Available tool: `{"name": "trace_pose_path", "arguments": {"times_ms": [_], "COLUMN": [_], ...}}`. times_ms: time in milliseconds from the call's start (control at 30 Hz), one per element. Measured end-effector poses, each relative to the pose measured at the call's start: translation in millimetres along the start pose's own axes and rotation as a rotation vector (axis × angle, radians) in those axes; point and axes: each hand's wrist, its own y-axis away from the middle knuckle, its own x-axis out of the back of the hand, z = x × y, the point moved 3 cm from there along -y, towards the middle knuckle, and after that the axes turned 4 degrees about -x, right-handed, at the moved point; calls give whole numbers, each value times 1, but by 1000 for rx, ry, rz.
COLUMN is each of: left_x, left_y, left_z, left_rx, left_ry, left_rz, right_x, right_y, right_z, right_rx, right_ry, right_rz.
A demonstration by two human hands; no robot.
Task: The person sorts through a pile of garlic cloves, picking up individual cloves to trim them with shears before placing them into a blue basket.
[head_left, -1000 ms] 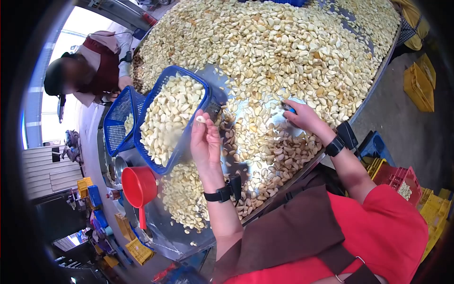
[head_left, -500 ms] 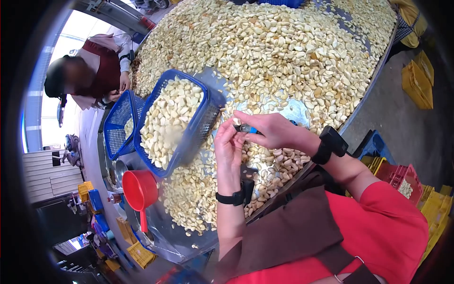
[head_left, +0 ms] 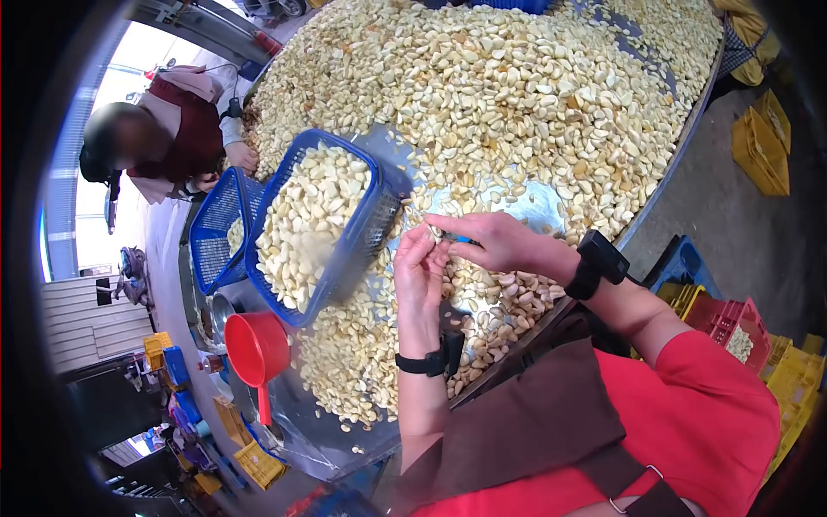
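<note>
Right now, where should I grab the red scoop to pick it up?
Take the red scoop by its long straight handle, coming from the table's near edge. The handle points outward with bare metal around it, while the round cup sits against the garlic cloves and blue basket.

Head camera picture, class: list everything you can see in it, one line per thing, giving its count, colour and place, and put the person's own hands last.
garlic cloves: too many to count, pale yellow, heaped over the table
metal table: one, silver, bare patch by the hands
full basket: one, blue, left of the hands, holding peeled cloves
second basket: one, blue, behind the full basket, nearly empty
scoop: one, red, at the table's near left edge
crates: several, yellow, red and blue, on the floor around the table
co-worker: one, dark red apron, far left of the table
left hand: holds a clove at its fingertips
right hand: grips a small blue-handled tool against that clove
</note>
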Motion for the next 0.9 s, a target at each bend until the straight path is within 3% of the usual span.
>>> {"name": "trace_pose_path", "arguments": {"times_ms": [67, 100, 133, 167, 200, 233, 333, 400, 433, 533, 600, 633, 700, 767, 800, 833, 867, 900], "left_x": [0, 1, -5, -1, -11, 7, 17, 40, 40, 9, -10, -16, -33, -14, 0, 7, 6, 0], "left_y": [-1, -4, -3, -6, 0, -9, -12, -22, -23, 6, 8, 10, 33, 44, 49, 55, 63, 77], "left_z": [-1, -4, -2, -3, 7, 14, 91, 135, 147, 125, 67, 24, -54, -127, -150, -157, -147, -124], "left_rx": [-18, -18, -17, -48, -45, -84, -657, -979, -1096, -1163, -1085, -893, -821, -772, -583, -633, -692, -850], "left_ry": [65, 56, 95, 175, 178, 116, -176, -644, -905, -1069, -1130, -1130, -1395, -1358, -1481, -1622, -1473, -1570], "left_rz": [-87, -103, -96, -110, -43, -145, 109, 323, 434, 459, 76, -164, -679, -985, -1013, -1018, -975, -909], "right_x": [-1, -15, -18, -7, -6, 9, 10, 22, 28, 45, 48, 46, 35, 51, 53, 62, 72, 73], "right_y": [1, 1, -1, 2, 4, 2, 7, 15, 20, 32, 38, 43, 47, 54, 60, 65, 72, 80], "right_z": [0, 15, 20, 17, 22, 10, 45, 51, 54, 53, 61, 67, 93, 78, 85, 85, 82, 94], "right_rx": [-22, 49, -60, -423, -361, -423, -449, -500, -518, -537, -581, -635, -625, -617, -609, -610, -619, -592], "right_ry": [-136, -354, -464, -781, -902, -1170, -976, -796, -758, -570, -573, -575, -516, -447, -456, -400, -334, -342], "right_rz": [21, 116, 124, -57, -25, -43, -47, -8, -4, 53, 63, 66, 119, 146, 175, 181, 190, 226]}}
